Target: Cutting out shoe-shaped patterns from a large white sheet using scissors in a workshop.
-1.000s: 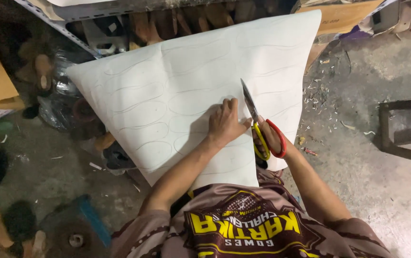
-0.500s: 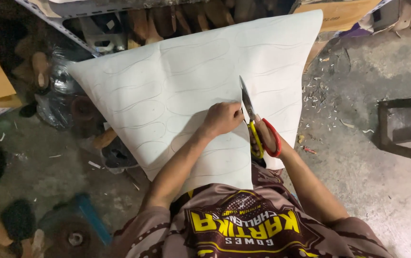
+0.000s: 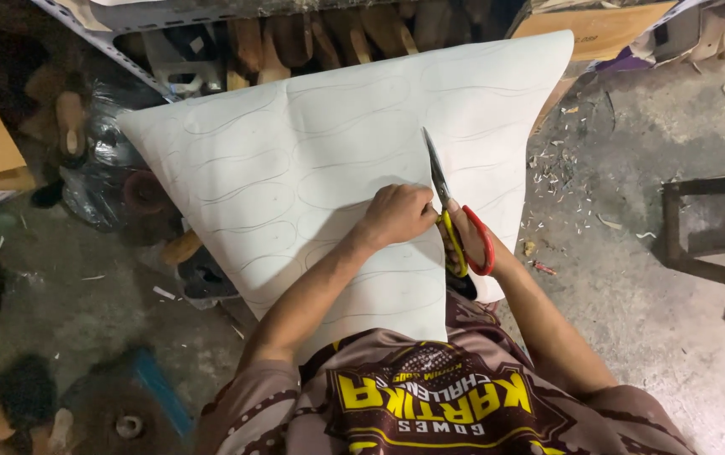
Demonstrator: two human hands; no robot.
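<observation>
The right hand point(image 3: 468, 240) has its fingers threaded through the red and yellow handle loops of a pair of scissors point(image 3: 451, 211) and curled tight on them; the blades run up and away from the hand, nearly closed, lying in a cut partway up the white sheet point(image 3: 295, 185); just left of the blades the left hand point(image 3: 398, 215) rests knuckles up on the sheet, fingers curled under and pressed together, pinning the material right beside the cut; the two hands almost touch. The sheet is large and stiff-looking, marked all over with pencilled long rounded outlines; it lies across the person's lap, its near edge at the patterned shirt point(image 3: 430, 404), its far corners reaching the metal shelf point(image 3: 169, 67) of wooden shoe lasts point(image 3: 295, 38). To the right of the sheet's edge the concrete floor point(image 3: 632, 278) is littered with small offcuts; a dark metal frame point(image 3: 716, 227) stands well apart; black plastic bags point(image 3: 105, 168) crowd the left edge.
</observation>
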